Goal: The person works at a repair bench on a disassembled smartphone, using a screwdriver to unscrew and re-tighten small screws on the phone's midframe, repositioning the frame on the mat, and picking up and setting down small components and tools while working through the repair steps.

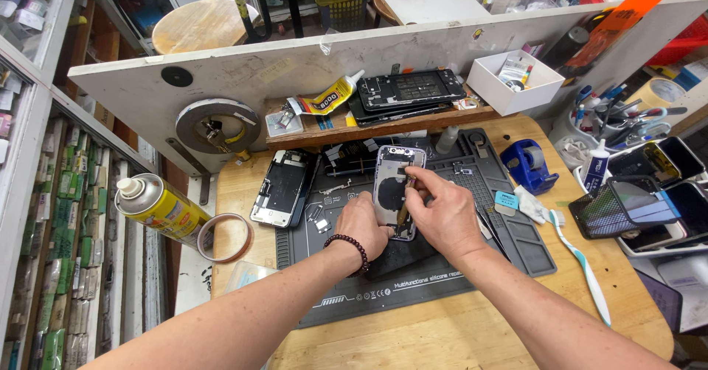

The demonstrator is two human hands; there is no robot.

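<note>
An opened silver phone housing lies on a dark grey silicone repair mat in the middle of a wooden bench. My left hand, with a dark bead bracelet on the wrist, steadies the housing's lower left edge. My right hand pinches a thin tool against the inside of the housing near its lower right. A second phone frame lies on the bench just left of the mat. Small loose parts sit on the mat between the two phones.
A yellow spray can and a tape roll lie at left. A low shelf holds a glue tube and stacked phone frames. A blue tape dispenser, toothbrush, tool cup and mesh tray stand at right.
</note>
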